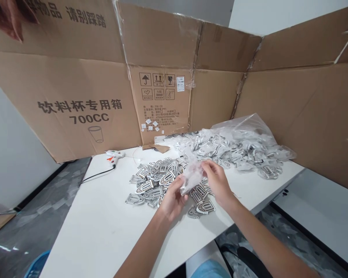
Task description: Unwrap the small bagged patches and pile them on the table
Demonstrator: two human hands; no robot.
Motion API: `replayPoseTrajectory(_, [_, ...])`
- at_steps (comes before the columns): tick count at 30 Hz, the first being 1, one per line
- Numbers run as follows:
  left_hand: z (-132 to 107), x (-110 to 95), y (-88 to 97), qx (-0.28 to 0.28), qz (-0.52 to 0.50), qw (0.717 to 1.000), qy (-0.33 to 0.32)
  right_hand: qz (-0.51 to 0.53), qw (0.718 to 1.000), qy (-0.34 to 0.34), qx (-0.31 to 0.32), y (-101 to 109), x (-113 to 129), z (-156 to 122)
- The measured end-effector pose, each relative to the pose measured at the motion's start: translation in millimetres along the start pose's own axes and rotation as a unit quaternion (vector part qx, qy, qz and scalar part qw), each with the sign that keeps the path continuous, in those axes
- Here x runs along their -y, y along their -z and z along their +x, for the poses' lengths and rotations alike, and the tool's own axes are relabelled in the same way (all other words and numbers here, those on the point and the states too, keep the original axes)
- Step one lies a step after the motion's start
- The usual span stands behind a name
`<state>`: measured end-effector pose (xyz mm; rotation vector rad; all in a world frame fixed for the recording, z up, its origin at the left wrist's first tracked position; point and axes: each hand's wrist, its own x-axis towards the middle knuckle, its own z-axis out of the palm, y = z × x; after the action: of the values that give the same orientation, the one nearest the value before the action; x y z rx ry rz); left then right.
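Our bare left forearm and right forearm reach up from the bottom of the view over a white rectangular desk. Our left hand has its fingers curled around the lower end of a small, crinkly clear plastic bag, while our right hand pinches its upper edge with narrowly closed fingertips. We can't really tell what's inside it. The bag sits just above a loose pile of flat silver-and-white arch-shaped pieces, which spreads beneath both hands. Just behind that, a big clear plastic sack lies among a heap of more pieces, many still in clear wrap. Over on the left of the desk sits a white hot glue gun with a red trigger, trailing a black cord. Tall brown cardboard panels, one printed "700CC", stand along the desk's far side.
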<state>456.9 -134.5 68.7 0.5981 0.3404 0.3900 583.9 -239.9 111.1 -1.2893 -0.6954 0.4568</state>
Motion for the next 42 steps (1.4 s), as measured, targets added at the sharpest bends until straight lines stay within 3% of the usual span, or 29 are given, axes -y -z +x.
replayPoseTrajectory(2, [-0.1,-0.9,-1.6,0.006,0.001,1.0,0.001,0.021,1.0,0.002,-0.015,5.1,2.4,1.8])
replayPoseTrajectory(6, [0.2,-1.7,-2.7,-0.001,-0.005,1.0,-0.005,0.07,0.995,-0.043,0.062,28.2,12.6,4.0])
replayPoseTrajectory(10, [0.1,1.5,-2.2,0.006,0.019,1.0,-0.013,0.086,0.99,-0.063,0.09,48.5,16.2,-4.8])
replayPoseTrajectory(13, [-0.4,4.7,-3.6,-0.017,0.046,0.998,-0.031,0.048,0.99,-0.073,0.11,46.0,10.2,-21.5])
replayPoseTrajectory(16, [-1.1,5.8,-5.7,-0.03,0.073,0.995,-0.055,-0.011,0.996,-0.051,0.078,34.3,-0.6,-39.9])
replayPoseTrajectory(20, [-3.3,5.8,-6.5,0.005,0.11,0.992,-0.063,-0.062,0.994,-0.052,0.073,30.2,-8.6,-53.7])
replayPoseTrajectory(25, [-8.4,5.7,-6.6,0.041,0.088,0.995,-0.016,-0.083,0.993,0.002,0.084,46.4,3.2,-64.9])
replayPoseTrajectory(30, [-10.8,2.8,-6.2,0.114,0.091,0.989,0.004,-0.115,0.986,0.035,0.118,62.6,11.7,-77.1])
replayPoseTrajectory(35, [-7.5,7.6,-4.9,0.17,0.137,0.976,0.011,-0.081,0.994,0.031,0.066,83.0,4.0,-86.2])
replayPoseTrajectory(42, [-3.2,23.2,0.0,0.165,0.279,0.946,0.018,-0.102,0.995,-0.013,0.009,91.0,-13.3,-103.5])
